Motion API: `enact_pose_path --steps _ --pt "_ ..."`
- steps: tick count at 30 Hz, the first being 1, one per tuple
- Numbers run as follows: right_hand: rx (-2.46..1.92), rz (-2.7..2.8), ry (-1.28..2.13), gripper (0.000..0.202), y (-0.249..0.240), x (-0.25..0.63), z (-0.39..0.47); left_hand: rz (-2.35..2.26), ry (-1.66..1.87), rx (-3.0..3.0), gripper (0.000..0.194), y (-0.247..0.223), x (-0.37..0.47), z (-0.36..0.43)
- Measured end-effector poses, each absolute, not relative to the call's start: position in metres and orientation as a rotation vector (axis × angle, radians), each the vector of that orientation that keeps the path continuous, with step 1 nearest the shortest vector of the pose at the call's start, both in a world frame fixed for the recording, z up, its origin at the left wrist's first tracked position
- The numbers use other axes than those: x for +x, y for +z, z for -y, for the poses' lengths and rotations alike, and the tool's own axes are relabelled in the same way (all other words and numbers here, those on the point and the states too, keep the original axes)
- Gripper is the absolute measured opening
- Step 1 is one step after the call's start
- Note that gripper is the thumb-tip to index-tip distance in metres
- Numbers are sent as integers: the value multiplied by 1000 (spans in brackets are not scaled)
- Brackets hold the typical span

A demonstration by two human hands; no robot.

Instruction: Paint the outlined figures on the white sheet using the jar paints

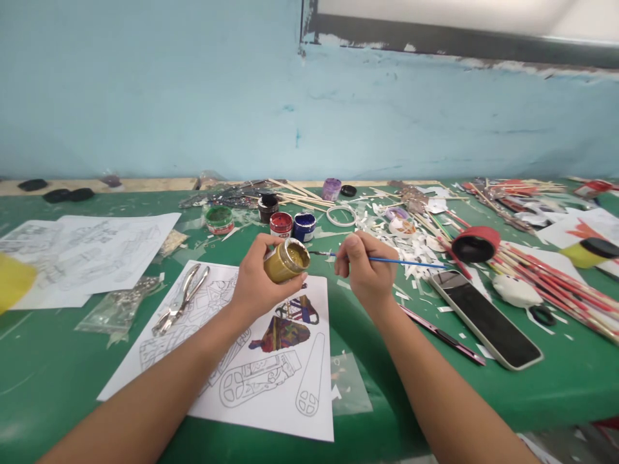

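My left hand (258, 274) is wrapped round an open jar of yellow-brown paint (286, 261), tilted with its mouth toward the right. A thin blue paintbrush (411, 262) is pinched in my right hand (366, 265), its dark tip close to the jar's mouth. Below both hands lies a white sheet of line drawings (271, 412), where a few shapes are painted in dark red, green and purple. Silver pliers (181, 299) rest on the sheet's upper left part. Just behind the jar stand open pots of red paint (281, 225) and blue paint (304, 227).
A green paint pot (219, 220) and a purple one (331, 189) stand further back. At right lie a phone (488, 319), scissors (442, 335), a red tape roll (476, 244), red-painted sticks (556, 283) and paper scraps. More drawings (120, 251) and a plastic bag (118, 306) lie left.
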State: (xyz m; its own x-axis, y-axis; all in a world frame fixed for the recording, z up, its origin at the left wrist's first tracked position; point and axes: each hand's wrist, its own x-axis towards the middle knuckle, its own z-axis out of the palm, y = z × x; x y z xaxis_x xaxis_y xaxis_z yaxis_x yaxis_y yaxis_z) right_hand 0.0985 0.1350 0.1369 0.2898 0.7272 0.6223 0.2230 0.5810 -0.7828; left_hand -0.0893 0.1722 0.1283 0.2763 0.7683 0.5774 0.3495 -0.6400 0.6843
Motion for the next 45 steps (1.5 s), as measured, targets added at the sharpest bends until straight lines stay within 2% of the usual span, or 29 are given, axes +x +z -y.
enact_pose_path --steps 21,36,45 --pt "-794 989 664 49 146 99 -139 -964 1210 2149 45 128 -87 -176" --pt "-854 1071 504 55 147 98 -136 -913 1196 2152 47 127 -88 -175" --pt "-762 948 605 51 152 98 -137 -894 1204 2152 46 127 -88 -175"
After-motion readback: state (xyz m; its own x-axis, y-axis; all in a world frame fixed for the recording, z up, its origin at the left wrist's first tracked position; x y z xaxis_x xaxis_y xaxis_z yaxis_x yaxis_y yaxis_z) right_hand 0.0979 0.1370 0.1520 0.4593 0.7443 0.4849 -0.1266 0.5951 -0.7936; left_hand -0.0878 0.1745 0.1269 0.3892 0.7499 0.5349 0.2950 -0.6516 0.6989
